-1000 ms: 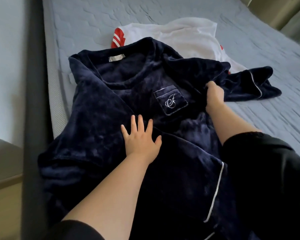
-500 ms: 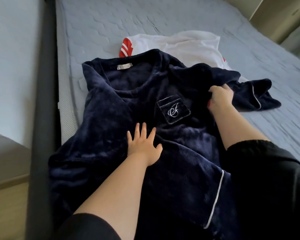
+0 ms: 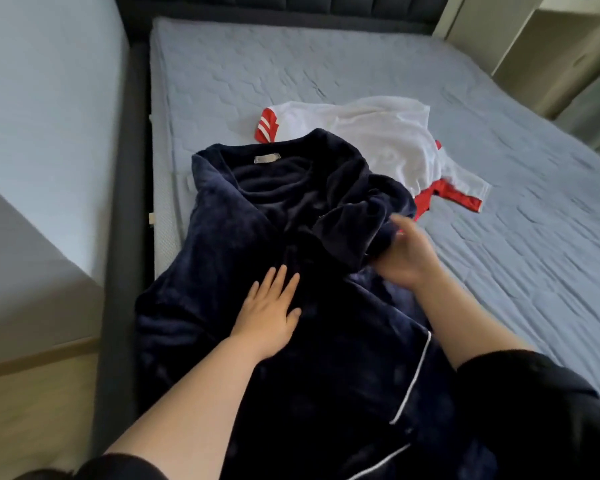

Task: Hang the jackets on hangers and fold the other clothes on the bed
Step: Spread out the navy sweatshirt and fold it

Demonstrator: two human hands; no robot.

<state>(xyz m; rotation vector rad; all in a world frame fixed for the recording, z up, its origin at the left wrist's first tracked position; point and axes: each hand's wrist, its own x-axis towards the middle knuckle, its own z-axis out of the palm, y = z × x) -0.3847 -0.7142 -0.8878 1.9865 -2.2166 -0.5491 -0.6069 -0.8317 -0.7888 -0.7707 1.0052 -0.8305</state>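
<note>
Near the left edge of the bed [image 3: 326, 64], we have the navy top [image 3: 222, 237] lying flat, its collar toward the headboard [image 3: 361, 5]. Our left hand [image 3: 269, 313] presses on its middle, fingers straight and slightly spread. Our right hand [image 3: 407, 254], blurred, grips a fold of its right side, fingers curled under the cloth. A white shirt [image 3: 378, 133] lies beyond, partly under the top.

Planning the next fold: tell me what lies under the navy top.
The white shirt with red trim runs under the far shoulder of the navy top; both lie on the blue mattress. How far the shirt reaches beneath is covered.
</note>
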